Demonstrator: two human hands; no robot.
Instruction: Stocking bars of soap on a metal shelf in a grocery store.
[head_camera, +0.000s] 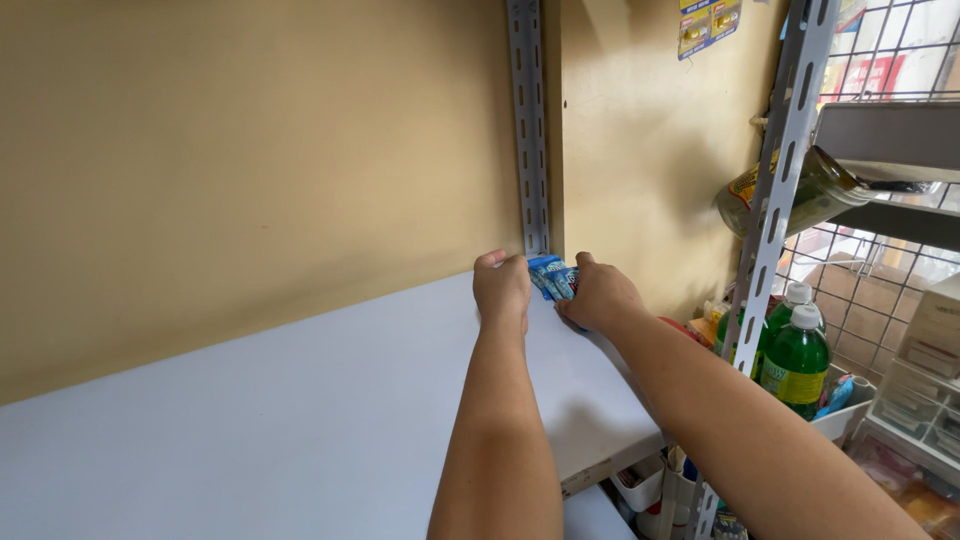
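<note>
Spanning most of the view: a white shelf (250, 410) against a tan wall (200, 150), with nothing else showing on its visible surface but the packets. Rising at the back corner: a slotted grey upright (528, 120).

Resting at that far corner, right at the foot of the upright and hard against the wall: a small clutch of blue packets (553, 278). Judging by this, placing nearly done, with only squaring up and letting go left.

Lying on the shelf with the long axis seemingly running from the near left up toward the right rear, the far ends pointing at the wall; too small and too covered to be sure.

Pressing in from the left: the left hand (503, 290), fingers curled and half closed against the packets' side. Closing from the right: the right hand (600, 295), fingers bent over the other side, touching. Gripping or merely nudging: cannot tell.

Standing lower right, well apart: green bottles (797, 360) with white caps, beside a wire rack (880, 270).
</note>
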